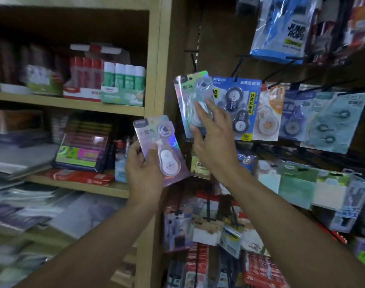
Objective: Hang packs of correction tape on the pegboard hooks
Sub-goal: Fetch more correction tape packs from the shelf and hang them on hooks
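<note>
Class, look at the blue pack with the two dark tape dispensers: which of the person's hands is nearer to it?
Right. The right hand overlaps the blue pack's lower left edge; the left hand is farther down-left, holding another pack.

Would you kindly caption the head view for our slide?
Left hand holds a holographic correction tape pack; right hand touches another pack hanging on the pegboard.

A wooden shelf unit (156, 59) stands at the left. On its upper shelf sit 4 green-and-white glue sticks (124, 76), with red ones (86, 71) beside them. A blue jump-rope pack (281, 30) hangs far right of it.
</note>
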`<act>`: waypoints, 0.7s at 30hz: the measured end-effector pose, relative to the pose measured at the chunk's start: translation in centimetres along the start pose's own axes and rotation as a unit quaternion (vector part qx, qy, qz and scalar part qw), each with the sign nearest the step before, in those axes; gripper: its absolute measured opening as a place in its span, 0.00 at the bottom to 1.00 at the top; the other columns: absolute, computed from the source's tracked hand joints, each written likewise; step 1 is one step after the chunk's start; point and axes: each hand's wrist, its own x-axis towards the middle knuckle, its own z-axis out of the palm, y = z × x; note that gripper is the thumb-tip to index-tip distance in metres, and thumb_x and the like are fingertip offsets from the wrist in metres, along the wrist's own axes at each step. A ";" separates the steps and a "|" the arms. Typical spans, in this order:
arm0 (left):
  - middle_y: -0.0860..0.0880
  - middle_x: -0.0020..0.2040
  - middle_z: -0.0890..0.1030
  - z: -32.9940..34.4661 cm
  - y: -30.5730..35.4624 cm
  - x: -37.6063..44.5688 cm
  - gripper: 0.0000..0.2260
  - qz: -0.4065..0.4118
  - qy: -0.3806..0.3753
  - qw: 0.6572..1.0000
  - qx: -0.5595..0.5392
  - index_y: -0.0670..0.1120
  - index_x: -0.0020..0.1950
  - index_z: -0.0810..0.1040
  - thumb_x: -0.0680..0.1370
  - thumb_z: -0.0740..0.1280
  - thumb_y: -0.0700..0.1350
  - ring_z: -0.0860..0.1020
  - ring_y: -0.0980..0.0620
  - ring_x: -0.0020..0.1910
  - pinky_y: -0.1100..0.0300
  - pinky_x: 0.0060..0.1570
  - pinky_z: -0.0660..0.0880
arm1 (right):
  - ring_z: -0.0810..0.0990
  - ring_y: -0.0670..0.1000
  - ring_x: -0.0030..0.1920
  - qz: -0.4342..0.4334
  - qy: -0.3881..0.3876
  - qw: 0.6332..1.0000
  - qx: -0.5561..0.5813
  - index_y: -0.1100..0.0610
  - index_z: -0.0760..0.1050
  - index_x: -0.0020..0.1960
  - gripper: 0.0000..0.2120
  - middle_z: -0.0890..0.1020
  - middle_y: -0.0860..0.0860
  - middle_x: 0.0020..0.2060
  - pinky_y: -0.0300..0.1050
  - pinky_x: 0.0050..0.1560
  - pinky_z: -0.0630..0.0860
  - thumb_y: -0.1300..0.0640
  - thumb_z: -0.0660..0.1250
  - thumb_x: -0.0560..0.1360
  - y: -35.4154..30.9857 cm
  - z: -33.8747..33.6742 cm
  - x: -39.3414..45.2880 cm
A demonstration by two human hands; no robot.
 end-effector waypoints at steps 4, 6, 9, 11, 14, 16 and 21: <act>0.54 0.46 0.83 -1.2 0.8 0.0 0.07 0.014 0.009 1.000 0.022 0.48 0.58 0.74 0.80 0.65 0.44 0.83 0.67 0.35 0.74 0.29 0.75 | 0.66 0.62 0.71 0.014 -0.011 0.998 -0.060 0.55 0.69 0.76 0.25 0.70 0.56 0.74 0.57 0.70 0.70 0.57 0.66 0.79 0.3 1.2 3.0; 0.54 0.48 0.84 -1.5 1.2 -0.1 0.08 0.011 0.001 1.000 0.025 0.50 0.59 0.74 0.79 0.65 0.46 0.84 0.64 0.40 0.72 0.31 0.77 | 0.67 0.61 0.70 0.020 -0.009 0.997 -0.073 0.54 0.69 0.76 0.26 0.70 0.55 0.74 0.56 0.69 0.71 0.57 0.66 0.79 0.3 1.4 3.4; 0.56 0.49 0.85 -1.8 1.6 -0.2 0.07 0.009 -0.008 1.000 0.029 0.54 0.56 0.75 0.79 0.66 0.47 0.85 0.63 0.42 0.69 0.33 0.78 | 0.66 0.61 0.71 0.022 -0.015 0.997 -0.078 0.53 0.67 0.77 0.26 0.69 0.55 0.74 0.56 0.69 0.71 0.55 0.65 0.80 0.0 1.5 3.6; 0.55 0.50 0.85 -1.8 1.8 -0.2 0.09 0.007 -0.004 0.999 0.034 0.53 0.59 0.75 0.79 0.66 0.47 0.85 0.62 0.44 0.66 0.36 0.80 | 0.65 0.61 0.72 0.038 -0.032 0.996 -0.078 0.52 0.65 0.78 0.26 0.68 0.55 0.75 0.56 0.70 0.69 0.53 0.63 0.81 -0.1 1.4 3.9; 0.54 0.52 0.85 -1.5 2.0 -0.2 0.12 0.004 -0.002 1.000 0.028 0.50 0.62 0.75 0.79 0.66 0.46 0.84 0.63 0.44 0.63 0.42 0.81 | 0.65 0.61 0.71 0.048 -0.051 0.992 -0.106 0.51 0.64 0.79 0.27 0.69 0.54 0.74 0.55 0.69 0.68 0.51 0.62 0.81 0.0 1.1 4.5; 0.55 0.51 0.85 -1.3 2.0 -0.4 0.11 0.000 -0.003 1.000 0.019 0.49 0.61 0.75 0.79 0.66 0.46 0.84 0.65 0.41 0.66 0.39 0.81 | 0.67 0.61 0.70 0.033 -0.042 0.986 -0.157 0.52 0.66 0.78 0.27 0.73 0.55 0.72 0.56 0.68 0.66 0.49 0.62 0.80 -0.2 1.2 4.9; 0.57 0.47 0.85 -0.9 2.0 -0.8 0.08 -0.014 -0.006 1.000 0.001 0.52 0.57 0.76 0.79 0.66 0.44 0.83 0.67 0.38 0.71 0.34 0.78 | 0.68 0.63 0.73 -0.024 -0.050 0.950 -0.308 0.58 0.76 0.68 0.25 0.79 0.62 0.64 0.59 0.77 0.48 0.49 0.64 0.74 -0.2 3.1 6.3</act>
